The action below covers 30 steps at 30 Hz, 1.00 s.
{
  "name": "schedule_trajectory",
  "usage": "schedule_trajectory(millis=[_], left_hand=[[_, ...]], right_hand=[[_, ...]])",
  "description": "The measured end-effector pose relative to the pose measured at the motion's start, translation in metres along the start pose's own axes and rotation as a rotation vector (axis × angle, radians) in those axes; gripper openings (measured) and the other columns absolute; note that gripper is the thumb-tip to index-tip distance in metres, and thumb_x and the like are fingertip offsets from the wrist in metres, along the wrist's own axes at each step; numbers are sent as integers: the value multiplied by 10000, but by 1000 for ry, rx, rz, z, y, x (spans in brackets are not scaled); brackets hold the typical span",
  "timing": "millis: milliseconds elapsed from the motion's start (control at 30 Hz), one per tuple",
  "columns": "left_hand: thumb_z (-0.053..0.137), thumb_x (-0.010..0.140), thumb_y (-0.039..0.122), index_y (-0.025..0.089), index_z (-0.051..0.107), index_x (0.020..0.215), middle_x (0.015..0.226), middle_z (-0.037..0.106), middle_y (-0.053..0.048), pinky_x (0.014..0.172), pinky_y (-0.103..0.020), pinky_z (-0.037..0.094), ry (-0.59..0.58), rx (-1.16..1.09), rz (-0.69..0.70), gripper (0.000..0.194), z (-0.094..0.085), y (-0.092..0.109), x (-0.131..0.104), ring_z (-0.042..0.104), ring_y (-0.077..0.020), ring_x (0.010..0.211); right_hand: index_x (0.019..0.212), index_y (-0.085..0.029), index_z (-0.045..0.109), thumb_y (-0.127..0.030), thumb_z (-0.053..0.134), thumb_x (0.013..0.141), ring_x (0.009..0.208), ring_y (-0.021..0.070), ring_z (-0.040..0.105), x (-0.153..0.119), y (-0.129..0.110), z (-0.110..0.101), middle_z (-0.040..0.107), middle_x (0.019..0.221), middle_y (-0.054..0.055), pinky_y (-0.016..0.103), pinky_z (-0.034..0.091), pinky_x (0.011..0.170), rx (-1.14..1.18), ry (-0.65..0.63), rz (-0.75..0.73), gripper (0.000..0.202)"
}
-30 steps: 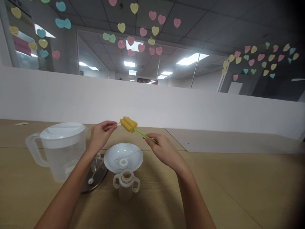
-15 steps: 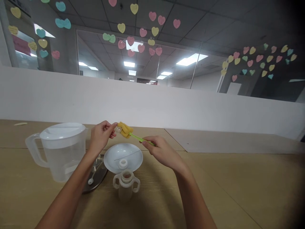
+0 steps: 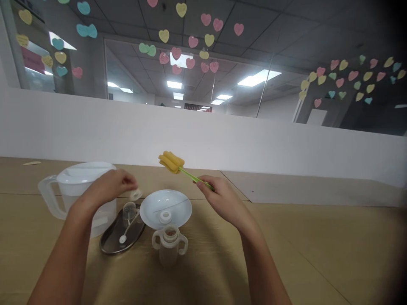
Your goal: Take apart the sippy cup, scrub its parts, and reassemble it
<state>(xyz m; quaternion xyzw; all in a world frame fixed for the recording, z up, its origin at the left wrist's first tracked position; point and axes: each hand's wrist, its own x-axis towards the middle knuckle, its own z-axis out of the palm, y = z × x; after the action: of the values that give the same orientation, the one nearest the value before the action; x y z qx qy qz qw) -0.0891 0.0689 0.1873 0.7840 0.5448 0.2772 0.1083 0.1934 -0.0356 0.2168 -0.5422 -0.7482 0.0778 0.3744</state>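
Observation:
My right hand [image 3: 219, 197] grips the green handle of a sponge bottle brush [image 3: 171, 162], its yellow head raised over the far side of the bowl. My left hand [image 3: 119, 184] has its fingers closed on a small translucent piece [image 3: 136, 194], blurred, above the far end of the oval metal tray [image 3: 110, 245]. On that tray are a clear cup [image 3: 129, 212] and a thin tube with a white end [image 3: 123, 239]. A white ring [image 3: 165, 217] lies in the white bowl [image 3: 182, 201]. Nearer me, a two-handled bottle [image 3: 168, 250] stands upright without a lid, something reddish-brown inside.
A lidded translucent pitcher [image 3: 71, 190] stands at the left, partly behind my left arm. A low white wall [image 3: 203, 140] with glass above runs along the table's back. A thin pale strip [image 3: 32, 163] lies at the far left.
My left hand has moved away from the sponge head, left and down towards the tray, with the translucent piece. The brush has risen slightly, its yellow head now free of the left hand.

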Motion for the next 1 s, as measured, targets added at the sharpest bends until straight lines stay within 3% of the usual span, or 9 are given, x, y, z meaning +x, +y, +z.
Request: schedule_trajectory(millis=[67, 133, 267, 533, 700, 767, 867, 1000], left_hand=[[595, 563, 226, 196, 697, 635, 648, 681, -15, 570, -216, 432, -265, 83, -119, 129, 5, -17, 3, 626, -181, 680], [571, 492, 139, 182, 688, 604, 577, 656, -20, 539, -215, 431, -388, 119, -244, 167, 15, -28, 9, 622, -181, 630], [581, 429, 78, 158, 632, 503, 507, 618, -38, 532, -244, 460, -429, 148, -375, 120, 36, -34, 20, 613, -188, 562], [659, 367, 46, 153, 533, 317, 451, 599, -81, 533, -290, 469, -586, 276, -450, 173, 75, -29, 27, 605, -233, 550], [663, 397, 98, 153, 595, 384, 458, 601, -81, 537, -304, 461, -556, 325, -420, 89, 69, -26, 28, 598, -235, 523], [660, 435, 140, 154, 657, 495, 517, 632, -77, 539, -287, 451, -498, 319, -372, 61, 59, -20, 28, 608, -226, 544], [614, 560, 236, 190, 719, 707, 661, 684, -50, 554, -239, 426, -416, 273, -222, 186, 48, -4, 25, 629, -192, 629], [566, 681, 320, 243, 721, 849, 779, 705, 1, 569, -190, 416, -455, 182, -17, 241, 64, 23, 23, 636, -134, 672]], right_hand=[[661, -175, 493, -308, 385, 890, 545, 104, 353, 0, 0, -1, 436, 592, -30, 231, 244, 526, 0, 26, -8, 286], [702, -173, 540, -317, 383, 888, 545, 106, 361, 0, 0, -1, 442, 590, -29, 230, 256, 531, 9, 60, -15, 283], [786, -166, 609, -334, 393, 883, 541, 110, 370, 0, 0, 1, 449, 592, -25, 232, 275, 532, 28, 96, -13, 291], [782, -165, 607, -338, 400, 887, 539, 107, 362, 0, 2, 2, 439, 595, -25, 231, 267, 511, 28, 89, -5, 290], [768, -168, 599, -323, 396, 894, 533, 101, 342, -1, 1, 1, 421, 585, -34, 230, 263, 515, 31, 58, -25, 285], [772, -170, 603, -323, 397, 893, 532, 101, 343, -2, 0, 1, 418, 585, -35, 229, 265, 516, 33, 62, -25, 283], [801, -174, 619, -333, 397, 892, 537, 105, 361, -2, 0, -1, 424, 589, -32, 227, 274, 519, 35, 78, -25, 288], [815, -172, 626, -340, 400, 881, 528, 105, 385, -3, 0, -3, 467, 609, -21, 225, 297, 520, 50, 104, -18, 289]])
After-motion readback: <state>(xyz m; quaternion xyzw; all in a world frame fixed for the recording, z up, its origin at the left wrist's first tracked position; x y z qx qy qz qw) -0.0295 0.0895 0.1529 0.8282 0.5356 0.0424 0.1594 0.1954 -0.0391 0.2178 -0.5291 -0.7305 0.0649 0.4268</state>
